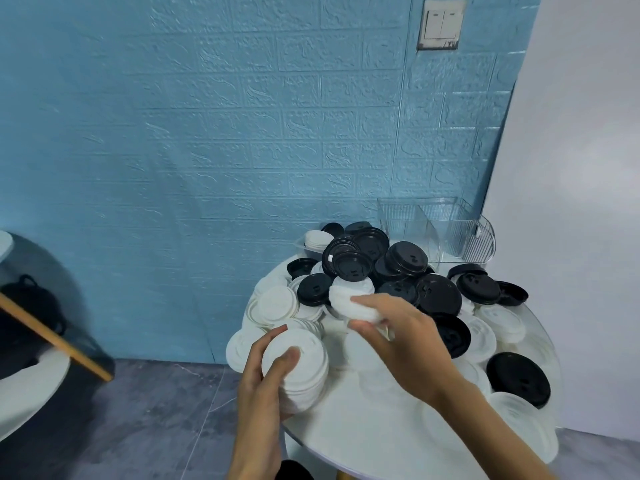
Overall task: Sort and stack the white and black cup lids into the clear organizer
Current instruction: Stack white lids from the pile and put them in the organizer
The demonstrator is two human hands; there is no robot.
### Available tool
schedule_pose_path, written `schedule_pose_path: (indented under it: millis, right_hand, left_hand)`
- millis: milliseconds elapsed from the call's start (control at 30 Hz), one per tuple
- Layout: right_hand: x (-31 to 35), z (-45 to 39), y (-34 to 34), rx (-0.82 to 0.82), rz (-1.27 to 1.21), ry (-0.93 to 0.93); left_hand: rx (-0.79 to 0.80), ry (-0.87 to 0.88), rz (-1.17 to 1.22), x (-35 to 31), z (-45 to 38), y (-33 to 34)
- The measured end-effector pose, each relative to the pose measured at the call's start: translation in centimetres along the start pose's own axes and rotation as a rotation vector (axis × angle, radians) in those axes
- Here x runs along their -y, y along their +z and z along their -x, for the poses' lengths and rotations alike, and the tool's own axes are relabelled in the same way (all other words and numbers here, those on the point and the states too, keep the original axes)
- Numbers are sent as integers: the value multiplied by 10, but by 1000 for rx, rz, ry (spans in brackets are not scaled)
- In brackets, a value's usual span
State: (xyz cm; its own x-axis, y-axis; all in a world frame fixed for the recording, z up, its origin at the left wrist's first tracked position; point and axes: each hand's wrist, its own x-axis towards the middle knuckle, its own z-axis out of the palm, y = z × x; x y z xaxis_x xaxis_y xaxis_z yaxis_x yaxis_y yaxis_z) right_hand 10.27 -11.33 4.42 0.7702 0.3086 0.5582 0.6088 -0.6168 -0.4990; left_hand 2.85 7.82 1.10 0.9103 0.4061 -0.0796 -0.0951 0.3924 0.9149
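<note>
White lids are in both hands right now. The left hand [266,379] grips a thick stack of white lids [298,365] at about seven o'clock on the round white table [346,441], fingers curled round its near side and thumb lying across the top lid. The right hand [398,337] pinches a second, smaller white stack [349,299] near the table's centre, thumb under it and fingers over the top, and that stack sits tilted, leaning toward the left hand.

Right behind the pinched stack, a black lid [351,266] stands on edge, with more black lids heaped around it toward twelve o'clock. One single black lid [314,289] lies just beside the tilted stack at its ten o'clock. Loose white lids [273,304] spread over the table's nine o'clock side; others lie at three o'clock, mixed with black ones. A lone black lid [517,379] rests flat at about four o'clock near the table's edge.

The clear organizer [436,230] stands at one o'clock at the back of the table, against the blue brick-pattern wall [207,133], a divider visible inside it and no lids showing in its compartments. A smaller clear tub [317,242] at eleven o'clock holds a few white lids.

Up on the wall, a light switch [440,24]. Far left, a wooden bar [52,337] slants over something dark.
</note>
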Motion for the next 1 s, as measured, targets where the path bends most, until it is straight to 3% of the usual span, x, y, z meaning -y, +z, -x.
schedule_pose_path:
  millis: [133, 200, 267, 433, 633, 1000]
  right_hand:
    - [22, 3, -12, -159, -322, 125]
    - [34, 5, -14, -68, -731, 191]
    - [39, 7, -12, 79, -958, 279]
    - [42, 11, 4, 245, -819, 448]
    - [42, 15, 18, 204, -530, 330]
    - [35, 18, 27, 330, -637, 344]
  left_hand:
    - [8, 9, -29, -1, 2, 4]
    - [22, 15, -58, -2, 3, 5]
    - [24, 21, -97, -2, 6, 8]
    - [55, -30, -105, 0, 13, 15]
    - [87, 27, -202, 1, 16, 14]
    - [70, -105, -181, 6, 7, 6]
